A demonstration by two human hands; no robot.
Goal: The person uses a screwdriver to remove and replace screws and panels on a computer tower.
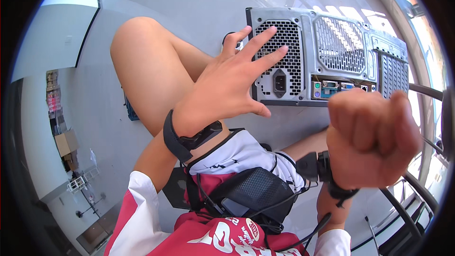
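Observation:
A grey metal computer case [308, 59] stands on the floor, its back panel facing me. My left hand [232, 78] is open in front of the panel's left side, palm down and fingers spread. Its fingertips overlap the power supply's vent holes; whether they touch is unclear. The black power socket [280, 83] shows just right of that hand. My right hand [372, 135] is raised close to the camera in a tight fist, with nothing visible in it. It covers part of the case's lower right, next to the row of coloured ports [339, 87].
My bent left leg [147, 61] lies left of the case. A black mesh pouch [256, 189] with cables rests at my lap. Dark metal bars [422, 194] stand at the right by the windows. Cardboard boxes [66, 142] sit far left.

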